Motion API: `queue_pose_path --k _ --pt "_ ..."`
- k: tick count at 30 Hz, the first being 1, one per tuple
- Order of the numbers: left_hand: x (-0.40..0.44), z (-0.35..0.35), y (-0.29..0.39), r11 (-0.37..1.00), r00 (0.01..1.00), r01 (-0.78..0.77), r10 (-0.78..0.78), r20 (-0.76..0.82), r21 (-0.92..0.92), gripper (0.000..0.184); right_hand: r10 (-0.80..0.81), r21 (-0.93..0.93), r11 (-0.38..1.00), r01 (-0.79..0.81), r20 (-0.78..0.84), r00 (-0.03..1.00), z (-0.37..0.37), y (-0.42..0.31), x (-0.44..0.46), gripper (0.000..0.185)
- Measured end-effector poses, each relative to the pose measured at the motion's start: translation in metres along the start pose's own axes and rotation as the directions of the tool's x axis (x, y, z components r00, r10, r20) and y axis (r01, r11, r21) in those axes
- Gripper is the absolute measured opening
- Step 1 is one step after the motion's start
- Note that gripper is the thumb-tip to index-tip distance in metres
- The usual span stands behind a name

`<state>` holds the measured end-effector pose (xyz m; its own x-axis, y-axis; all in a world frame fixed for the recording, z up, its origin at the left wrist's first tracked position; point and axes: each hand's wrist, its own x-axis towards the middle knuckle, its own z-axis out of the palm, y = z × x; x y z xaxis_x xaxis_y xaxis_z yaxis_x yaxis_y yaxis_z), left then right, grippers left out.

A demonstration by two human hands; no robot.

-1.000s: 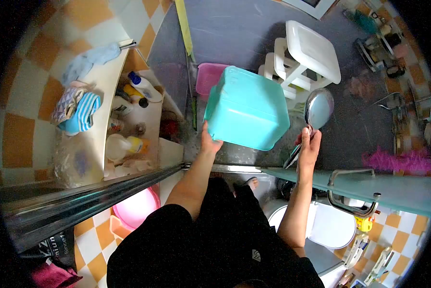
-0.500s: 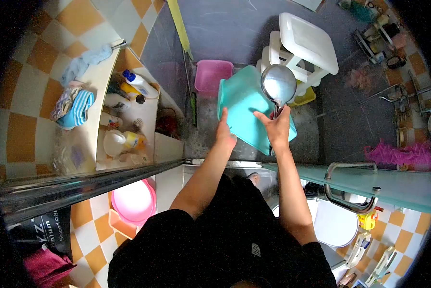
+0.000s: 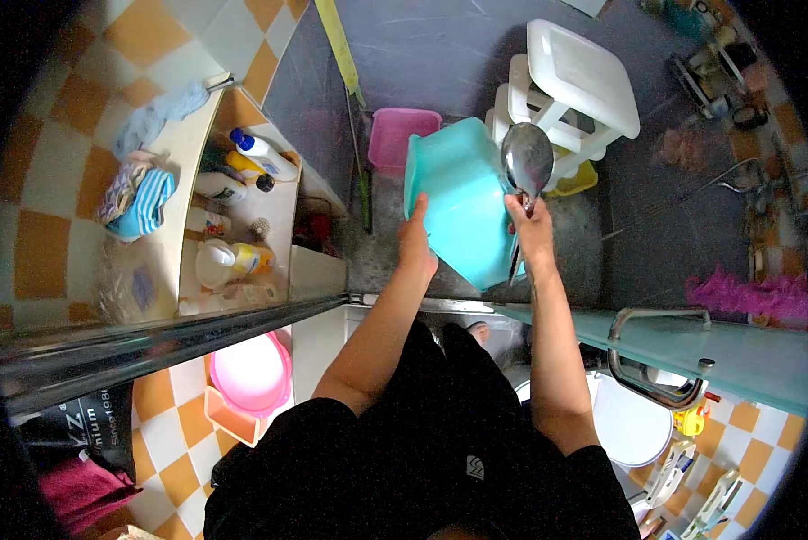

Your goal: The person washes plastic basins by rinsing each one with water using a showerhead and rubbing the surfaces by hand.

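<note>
Grey walls (image 3: 440, 58) are enclosing the floor (image 3: 368, 256). The left hand (image 3: 417, 238) is holding a turquoise tub (image 3: 462, 198) that is slanting between both hands; the right hand (image 3: 534, 234) is gripping a metal ladle (image 3: 527, 157) by its handle. Beyond the tub, a pink basin (image 3: 402, 137) is sitting left of white stools (image 3: 584, 76).

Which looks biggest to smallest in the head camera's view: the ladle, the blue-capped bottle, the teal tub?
1. Teal tub
2. Ladle
3. Blue-capped bottle

That's apparent size only.
</note>
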<state>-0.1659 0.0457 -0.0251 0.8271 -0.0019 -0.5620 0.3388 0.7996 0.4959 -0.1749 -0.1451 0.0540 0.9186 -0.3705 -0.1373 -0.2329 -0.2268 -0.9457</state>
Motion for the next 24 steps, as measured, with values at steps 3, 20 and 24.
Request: queue_pose_path --k 3,20,24 --pt "-0.011 0.011 0.002 1.000 0.999 0.020 -0.020 -0.025 -0.002 0.063 -0.190 -0.162 0.972 0.170 -0.118 0.975 0.016 -0.007 -0.006 0.054" --pt "0.008 -0.020 0.027 0.994 0.956 0.022 0.011 0.292 -0.110 0.061 0.017 0.052 0.999 -0.018 0.014 1.000 -0.036 -0.048 -0.038 0.035" --pt "0.008 -0.011 0.022 0.991 0.957 0.072 -0.037 0.289 -0.112 0.060 -0.081 0.055 0.996 0.072 0.181 0.980 -0.030 -0.083 -0.052 0.031"
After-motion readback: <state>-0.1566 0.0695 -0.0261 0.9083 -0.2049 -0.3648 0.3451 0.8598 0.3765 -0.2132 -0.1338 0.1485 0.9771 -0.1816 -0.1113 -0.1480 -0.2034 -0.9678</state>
